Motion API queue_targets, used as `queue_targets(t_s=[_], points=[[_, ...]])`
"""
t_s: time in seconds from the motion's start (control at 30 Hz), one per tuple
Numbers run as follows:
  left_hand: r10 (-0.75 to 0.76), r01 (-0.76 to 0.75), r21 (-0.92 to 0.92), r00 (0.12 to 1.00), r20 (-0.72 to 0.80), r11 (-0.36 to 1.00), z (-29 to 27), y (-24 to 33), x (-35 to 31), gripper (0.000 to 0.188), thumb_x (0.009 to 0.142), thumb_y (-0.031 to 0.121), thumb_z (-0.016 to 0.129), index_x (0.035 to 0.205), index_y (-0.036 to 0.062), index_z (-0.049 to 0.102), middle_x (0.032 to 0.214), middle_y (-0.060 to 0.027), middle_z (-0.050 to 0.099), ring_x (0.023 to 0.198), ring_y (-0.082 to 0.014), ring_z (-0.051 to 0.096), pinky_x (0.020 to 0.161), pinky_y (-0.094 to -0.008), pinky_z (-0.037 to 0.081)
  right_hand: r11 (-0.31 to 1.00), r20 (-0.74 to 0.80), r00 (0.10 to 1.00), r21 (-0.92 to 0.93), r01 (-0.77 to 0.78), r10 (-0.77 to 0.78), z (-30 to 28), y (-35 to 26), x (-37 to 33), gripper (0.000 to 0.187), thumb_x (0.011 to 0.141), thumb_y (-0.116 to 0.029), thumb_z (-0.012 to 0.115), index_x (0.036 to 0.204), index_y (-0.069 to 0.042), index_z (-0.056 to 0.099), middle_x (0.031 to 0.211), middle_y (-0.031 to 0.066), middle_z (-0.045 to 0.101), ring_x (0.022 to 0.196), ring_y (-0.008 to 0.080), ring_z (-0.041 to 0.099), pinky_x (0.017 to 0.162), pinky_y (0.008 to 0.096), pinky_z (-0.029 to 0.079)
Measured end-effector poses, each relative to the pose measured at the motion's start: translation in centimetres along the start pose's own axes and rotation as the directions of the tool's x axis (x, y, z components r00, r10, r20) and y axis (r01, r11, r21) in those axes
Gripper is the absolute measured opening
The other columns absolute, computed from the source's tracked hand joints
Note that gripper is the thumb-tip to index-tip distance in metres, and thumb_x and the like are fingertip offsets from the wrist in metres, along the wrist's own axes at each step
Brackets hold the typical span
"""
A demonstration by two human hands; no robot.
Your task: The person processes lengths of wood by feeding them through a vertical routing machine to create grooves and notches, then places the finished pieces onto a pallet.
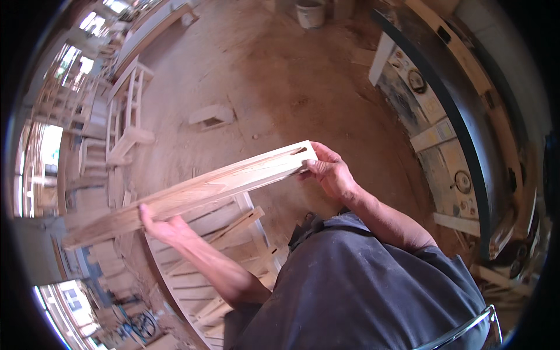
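Across the front of me I carry a long, pale wooden beam (216, 184), its right end raised higher in the picture than its left. A dark slot is cut into it near the right end, and a groove runs along its length. My right hand (329, 171) is closed round that right end, thumb on the near face and fingers behind. Further left, my left hand (166, 227) supports the beam from below, with the thumb up against its near side and the other fingers hidden underneath.
A slatted wooden frame (201, 277) lies below the beam, by my left forearm. On the right stands a long dark-edged machine bench (461, 128) with round dials. Wooden frames (125, 111) line the left side. A wood offcut (211, 116) lies on the dusty floor; a bucket (310, 14) stands beyond.
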State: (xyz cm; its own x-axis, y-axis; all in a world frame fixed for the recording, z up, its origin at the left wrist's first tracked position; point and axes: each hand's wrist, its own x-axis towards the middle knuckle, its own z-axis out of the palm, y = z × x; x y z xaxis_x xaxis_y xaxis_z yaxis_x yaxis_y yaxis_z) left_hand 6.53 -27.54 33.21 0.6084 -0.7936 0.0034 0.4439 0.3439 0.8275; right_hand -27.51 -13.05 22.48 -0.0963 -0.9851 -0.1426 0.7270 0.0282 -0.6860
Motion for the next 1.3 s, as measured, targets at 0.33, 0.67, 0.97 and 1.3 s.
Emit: queue_targets(t_s=[0.33, 0.67, 0.97, 1.3], points=[[-0.296, 0.291, 0.053, 0.926, 0.234, 0.955, 10.1, -19.0, -6.4, 0.052, 0.082, 0.018, 0.075, 0.126, -0.0011, 0.056, 0.121, -0.013, 0.059, 0.114, -0.0262, 0.056, 0.104, -0.0449, 0.043, 0.988, -0.303, 0.941, -0.041, 0.148, -0.154, -14.6, -8.8, 1.5, 0.046, 0.102, -0.015, 0.056, 0.144, 0.003, 0.047, 0.128, 0.0105, 0.063, 0.114, 0.0219, 0.061, 0.092, 0.0354, 0.054], [-0.447, 0.415, 0.168, 0.821, 0.354, 0.894, 31.9, -33.3, -17.9, 0.063, 0.083, 0.013, 0.073, 0.137, 0.0038, 0.043, 0.126, -0.0146, 0.056, 0.114, -0.0301, 0.058, 0.101, -0.0485, 0.049, 0.97, -0.531, 0.817, -0.204, 0.132, -0.223, -28.5, -22.7, 2.6, 0.043, 0.103, -0.023, 0.057, 0.141, -0.002, 0.053, 0.127, 0.0048, 0.063, 0.111, 0.0155, 0.06, 0.095, 0.0329, 0.052], [-0.657, 0.573, 0.322, 0.646, 0.389, 0.754, 51.8, -47.5, -29.9, 0.055, 0.082, 0.009, 0.075, 0.127, -0.0029, 0.046, 0.123, -0.0165, 0.058, 0.112, -0.0315, 0.06, 0.098, -0.0506, 0.054, 0.872, -0.768, 0.419, -0.461, 0.166, -0.485, -38.9, -31.9, 4.3, 0.024, 0.104, -0.015, 0.052, 0.117, 0.001, 0.065, 0.114, 0.0063, 0.066, 0.098, 0.0156, 0.064, 0.086, 0.0321, 0.056], [-0.807, 0.571, 0.59, 0.255, 0.533, 0.571, 70.4, -62.5, -44.3, 0.079, 0.077, 0.004, 0.075, 0.144, 0.0003, 0.033, 0.134, -0.0195, 0.049, 0.124, -0.0327, 0.051, 0.111, -0.0478, 0.045, 0.854, -0.867, -0.003, -0.491, -0.174, -0.499, -46.4, -39.0, 5.4, 0.021, 0.101, -0.019, 0.06, 0.106, -0.001, 0.07, 0.082, 0.0007, 0.065, 0.071, 0.0087, 0.059, 0.064, 0.0263, 0.05]])
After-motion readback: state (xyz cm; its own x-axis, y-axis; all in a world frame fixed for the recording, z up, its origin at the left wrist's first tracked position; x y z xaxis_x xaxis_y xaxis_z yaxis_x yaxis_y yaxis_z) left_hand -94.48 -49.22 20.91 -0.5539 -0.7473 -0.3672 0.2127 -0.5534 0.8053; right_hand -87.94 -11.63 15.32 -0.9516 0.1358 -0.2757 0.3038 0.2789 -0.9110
